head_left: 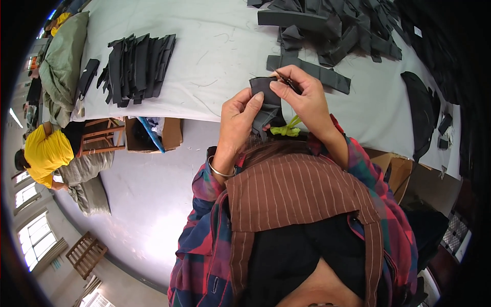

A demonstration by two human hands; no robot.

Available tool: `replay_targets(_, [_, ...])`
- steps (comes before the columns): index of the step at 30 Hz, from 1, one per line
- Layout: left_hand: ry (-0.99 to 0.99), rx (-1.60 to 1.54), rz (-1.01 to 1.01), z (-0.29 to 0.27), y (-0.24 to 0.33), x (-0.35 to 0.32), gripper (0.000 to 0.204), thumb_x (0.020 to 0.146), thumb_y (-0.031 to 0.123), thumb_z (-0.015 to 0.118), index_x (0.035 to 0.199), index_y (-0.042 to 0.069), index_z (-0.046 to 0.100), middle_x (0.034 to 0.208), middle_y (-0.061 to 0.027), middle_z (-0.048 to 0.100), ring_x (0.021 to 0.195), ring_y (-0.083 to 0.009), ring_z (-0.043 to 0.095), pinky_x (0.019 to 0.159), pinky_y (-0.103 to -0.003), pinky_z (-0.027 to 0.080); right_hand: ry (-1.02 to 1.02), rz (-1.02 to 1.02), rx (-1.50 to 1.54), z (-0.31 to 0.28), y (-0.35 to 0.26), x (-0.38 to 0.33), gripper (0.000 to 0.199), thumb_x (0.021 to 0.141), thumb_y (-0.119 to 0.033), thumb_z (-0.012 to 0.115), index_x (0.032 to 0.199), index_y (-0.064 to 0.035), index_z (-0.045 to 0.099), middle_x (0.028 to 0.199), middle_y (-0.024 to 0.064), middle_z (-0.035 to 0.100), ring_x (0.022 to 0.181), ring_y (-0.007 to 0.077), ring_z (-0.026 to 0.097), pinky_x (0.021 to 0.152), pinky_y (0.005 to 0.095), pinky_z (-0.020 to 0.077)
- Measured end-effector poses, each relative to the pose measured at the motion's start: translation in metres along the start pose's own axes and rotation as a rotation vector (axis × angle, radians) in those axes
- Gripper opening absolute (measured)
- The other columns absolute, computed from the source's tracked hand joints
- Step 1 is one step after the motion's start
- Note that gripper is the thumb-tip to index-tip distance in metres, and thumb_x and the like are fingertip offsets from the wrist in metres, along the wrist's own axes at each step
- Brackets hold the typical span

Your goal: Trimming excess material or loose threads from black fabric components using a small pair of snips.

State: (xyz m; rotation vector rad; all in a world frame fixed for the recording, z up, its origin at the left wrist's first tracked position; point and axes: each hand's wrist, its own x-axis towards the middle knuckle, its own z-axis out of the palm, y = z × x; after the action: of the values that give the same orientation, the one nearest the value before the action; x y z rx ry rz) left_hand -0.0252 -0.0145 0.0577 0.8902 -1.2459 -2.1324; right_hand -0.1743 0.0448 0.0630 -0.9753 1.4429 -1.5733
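Observation:
My left hand (236, 116) grips a dark grey fabric strip (262, 85), thumb pressed on its front face. The strip hangs down over the near edge of the table. In my right hand (309, 101) is a small pair of thread snips (288, 81), its thin tip pointing up and left beside the strip's upper end. My right fingers also sit close to the strip's right edge; whether they touch it I cannot tell. A yellow-green cloth tie (286, 129) hangs below my right hand. Just beyond that hand lies another dark strip (322, 75).
The white-covered table (204, 66) bears a row of dark strips (137, 69) at left and a loose heap of strips (332, 30) at far right. A cardboard box (171, 134) stands left below the table. A person in yellow (48, 151) bends near sacks.

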Motion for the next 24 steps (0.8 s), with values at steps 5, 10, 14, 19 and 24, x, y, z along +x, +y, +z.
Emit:
replay_targets(5, [0.067, 0.049, -0.002, -0.004, 0.002, -0.001, 0.02, 0.093, 0.015, 0.057, 0.097, -0.003, 0.063, 0.076, -0.0024, 0.063, 0.059, -0.0064, 0.056, 0.048, -0.022, 0.047, -0.029, -0.335, -0.577, -0.009, -0.028, 0.003, 0.032, 0.081, -0.016, 0.07, 0.11, -0.0059, 0.062, 0.093, 0.0045, 0.064, 0.078, 0.0137, 0.057, 0.075, 0.0253, 0.0458])
replay_targets(10, [0.027, 0.111, 0.023, -0.004, 0.002, 0.0, 0.019, 0.092, 0.014, 0.058, 0.097, -0.004, 0.063, 0.076, -0.0035, 0.064, 0.061, -0.0063, 0.057, 0.051, -0.02, 0.048, -0.011, -0.413, -0.694, -0.005, -0.017, 0.0, 0.026, 0.079, -0.024, 0.07, 0.101, -0.0101, 0.065, 0.082, 0.0019, 0.063, 0.068, 0.0153, 0.057, 0.064, 0.0278, 0.0412])
replay_targets(14, [0.099, 0.152, 0.192, 0.008, 0.001, -0.004, 0.024, 0.09, 0.013, 0.061, 0.105, -0.005, 0.06, 0.079, -0.0033, 0.064, 0.07, -0.0069, 0.058, 0.061, -0.021, 0.048, -0.06, 0.018, -0.134, -0.006, -0.01, -0.002, 0.012, 0.082, -0.011, 0.069, 0.08, -0.0007, 0.063, 0.065, -0.0042, 0.055, 0.064, 0.0025, 0.044, 0.058, 0.0196, 0.0365])
replay_targets(19, [0.071, 0.282, 0.051, 0.001, 0.008, -0.006, 0.033, 0.088, 0.017, 0.063, 0.114, -0.002, 0.054, 0.105, -0.0105, 0.061, 0.081, -0.0093, 0.06, 0.066, -0.022, 0.047, -0.016, 0.118, 0.196, -0.01, -0.016, 0.003, 0.011, 0.083, -0.01, 0.068, 0.078, -0.0028, 0.062, 0.072, -0.0046, 0.057, 0.068, 0.0029, 0.048, 0.062, 0.0199, 0.0394])
replay_targets(24, [-0.059, 0.559, 0.203, -0.015, -0.01, 0.002, 0.036, 0.087, 0.023, 0.064, 0.114, 0.001, 0.053, 0.117, -0.0105, 0.058, 0.09, -0.0134, 0.058, 0.078, -0.028, 0.046, -0.06, 0.16, 0.275, -0.009, -0.014, 0.003, 0.01, 0.086, -0.013, 0.066, 0.082, -0.0058, 0.06, 0.075, -0.0056, 0.056, 0.068, 0.0014, 0.047, 0.062, 0.0172, 0.0374])
